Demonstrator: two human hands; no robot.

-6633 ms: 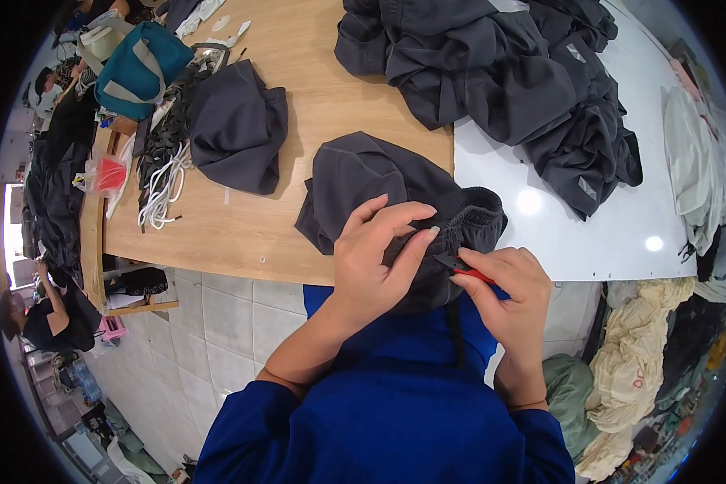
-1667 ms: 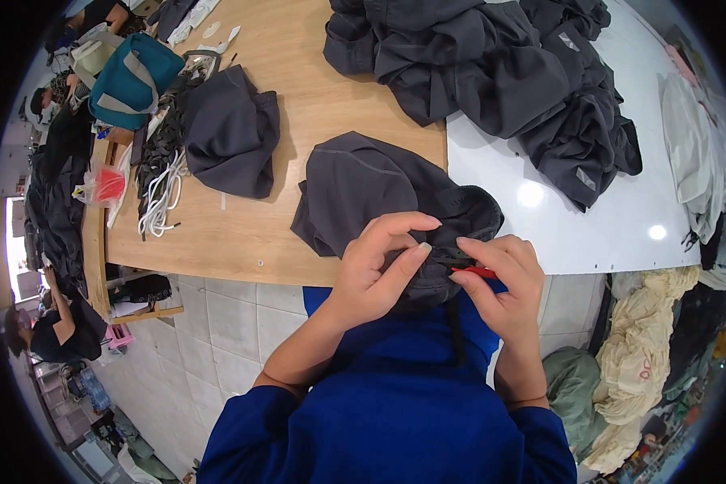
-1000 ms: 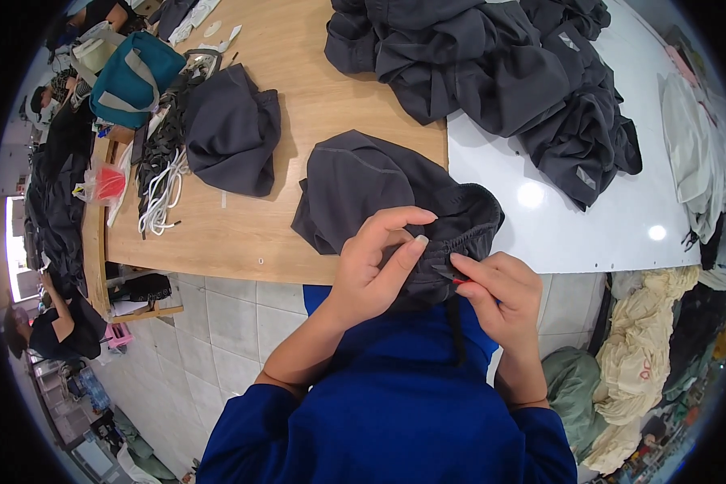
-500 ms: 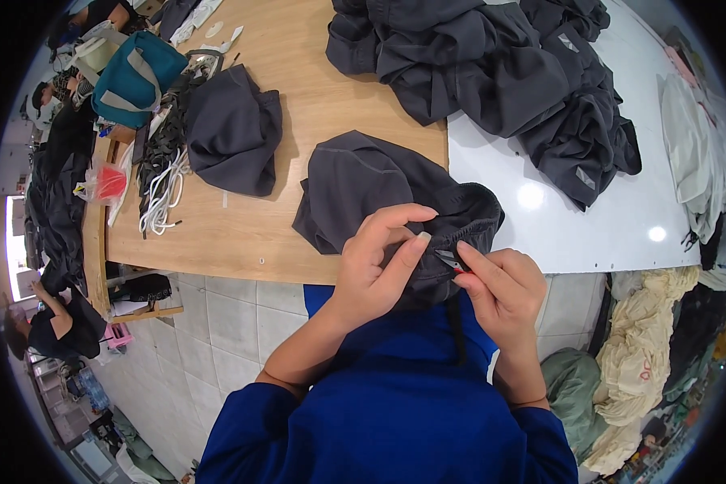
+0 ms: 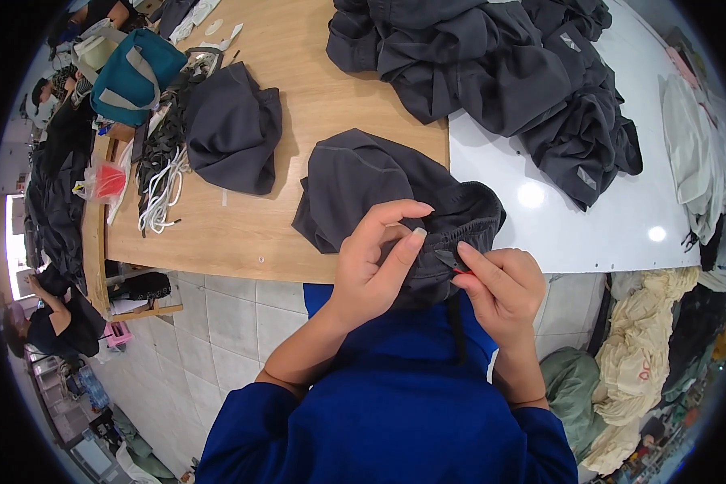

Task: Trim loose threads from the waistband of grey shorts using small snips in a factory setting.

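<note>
A dark grey garment (image 5: 355, 181) lies bunched at the table's front edge, its gathered elastic waistband (image 5: 480, 214) facing me. Over the waistband is my left hand (image 5: 375, 262), index finger and thumb apart, with nothing visible between their tips. My right hand (image 5: 504, 286) pinches a small tool between thumb and index finger. It looks like thread snips (image 5: 448, 259), with a pointed metal tip and a bit of red at the handle. The tip lies against the waistband, pointing toward my left hand. A dark cord (image 5: 456, 331) hangs from the garment in front of my blue top.
Another dark grey garment (image 5: 232, 133) lies left on the wooden table, beside white cords (image 5: 165, 194) and a teal bag (image 5: 137, 77). A large pile of dark garments (image 5: 492, 68) spreads across the back right. Cream fabric (image 5: 641, 347) is heaped below right. A person (image 5: 60, 315) is at far left.
My left hand has shifted very slightly left and up. The snips' tip has turned a little and shows darker against the waistband. The garment has hardly moved.
</note>
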